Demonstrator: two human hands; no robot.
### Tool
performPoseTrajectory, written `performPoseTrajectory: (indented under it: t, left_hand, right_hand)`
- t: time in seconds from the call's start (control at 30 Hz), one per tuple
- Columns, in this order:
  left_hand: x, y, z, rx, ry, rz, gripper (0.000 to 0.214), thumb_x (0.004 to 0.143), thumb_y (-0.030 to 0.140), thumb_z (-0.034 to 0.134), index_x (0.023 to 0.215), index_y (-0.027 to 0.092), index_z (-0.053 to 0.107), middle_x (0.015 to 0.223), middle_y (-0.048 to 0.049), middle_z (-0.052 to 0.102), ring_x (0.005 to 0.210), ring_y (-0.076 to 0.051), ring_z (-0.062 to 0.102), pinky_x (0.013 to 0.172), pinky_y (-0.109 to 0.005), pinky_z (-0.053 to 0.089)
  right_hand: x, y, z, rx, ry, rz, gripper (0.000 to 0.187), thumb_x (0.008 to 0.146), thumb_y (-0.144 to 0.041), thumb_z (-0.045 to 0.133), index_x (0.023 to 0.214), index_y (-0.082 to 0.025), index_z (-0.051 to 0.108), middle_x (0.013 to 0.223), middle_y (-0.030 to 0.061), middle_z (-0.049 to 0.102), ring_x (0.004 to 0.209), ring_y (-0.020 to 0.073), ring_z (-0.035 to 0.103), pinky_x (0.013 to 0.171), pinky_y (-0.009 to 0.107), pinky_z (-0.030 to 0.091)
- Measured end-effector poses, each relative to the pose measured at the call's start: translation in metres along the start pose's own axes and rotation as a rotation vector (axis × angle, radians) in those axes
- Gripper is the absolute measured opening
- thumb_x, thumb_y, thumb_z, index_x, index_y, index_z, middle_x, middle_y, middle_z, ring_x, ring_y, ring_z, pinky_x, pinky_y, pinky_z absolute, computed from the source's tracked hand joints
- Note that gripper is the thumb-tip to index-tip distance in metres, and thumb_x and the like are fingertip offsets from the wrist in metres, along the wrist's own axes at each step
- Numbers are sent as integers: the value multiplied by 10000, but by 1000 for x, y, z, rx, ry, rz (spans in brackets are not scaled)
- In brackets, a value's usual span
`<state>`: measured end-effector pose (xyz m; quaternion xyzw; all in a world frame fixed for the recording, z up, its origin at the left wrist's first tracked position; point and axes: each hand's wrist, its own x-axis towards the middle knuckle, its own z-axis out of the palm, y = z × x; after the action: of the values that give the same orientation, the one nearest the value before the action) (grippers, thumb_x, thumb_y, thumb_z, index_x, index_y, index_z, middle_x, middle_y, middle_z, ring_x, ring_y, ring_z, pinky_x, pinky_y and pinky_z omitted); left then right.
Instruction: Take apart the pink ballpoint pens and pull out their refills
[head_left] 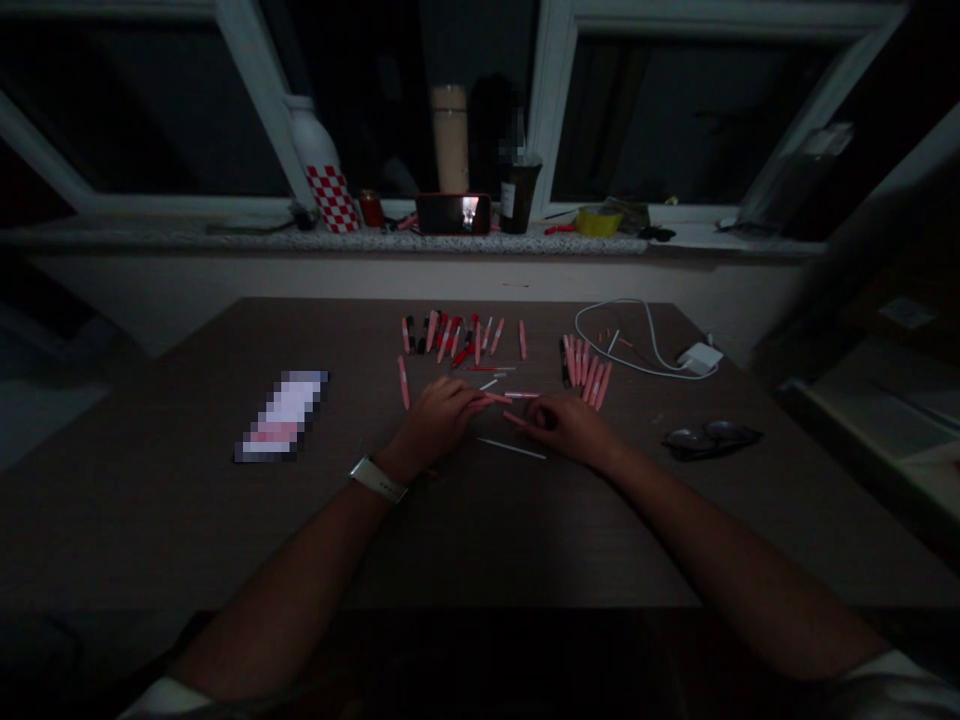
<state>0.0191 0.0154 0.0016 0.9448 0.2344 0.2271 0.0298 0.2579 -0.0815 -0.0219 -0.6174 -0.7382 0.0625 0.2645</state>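
My left hand (437, 418), with a watch (377, 479) on the wrist, is closed on a pink pen piece (498, 399) that points right. Just across from it, my right hand (571, 428) pinches another pink pen piece (514, 419). The two pieces are close but apart. A thin pale pen refill (512, 448) lies on the table below them. Behind the fingers are a pink-and-white stick (523, 395), a short white piece (489, 384) and a thin red-and-white refill (487, 369). One pink pen (404, 382) lies beyond my left hand.
Several pink, red and black pens (448, 338) lie at the table's back; more pens (587, 372) are bunched right. A white cable with a charger (700, 358), glasses (711, 438) and a phone (283, 415) lie around. Bottles and another phone (452, 214) stand on the sill (360, 243).
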Motion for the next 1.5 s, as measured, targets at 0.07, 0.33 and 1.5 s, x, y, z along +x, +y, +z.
performPoseTrajectory:
  t: [0.07, 0.33, 1.5]
  left_hand:
    - [1, 0, 0, -30, 17, -10, 295, 1033, 330, 418, 1120, 177, 654, 1050, -84, 659, 988, -218, 568, 868, -357, 454]
    - [0, 6, 1, -154, 123, -109, 262, 1031, 323, 422, 1170, 175, 587, 1104, -81, 668, 1043, -213, 606, 908, -349, 484]
    - [-2, 3, 1, -146, 181, 84, 281, 1018, 334, 463, 1179, 234, 671, 991, -62, 616, 938, -199, 548, 809, -339, 477]
  right_hand:
    - [0, 0, 1, -9, -5, -5, 253, 840, -440, 705, 774, -203, 650, 706, -2, 627, 646, 150, 551, 586, 247, 318]
    - [-1, 1, -2, -57, -17, -5, 234, 862, -405, 675, 749, -206, 622, 731, 14, 642, 673, 162, 563, 590, 256, 320]
    - [-3, -4, -3, 128, 164, -188, 239, 1000, -296, 498, 1171, -235, 652, 1044, 84, 679, 977, 224, 642, 843, 332, 498]
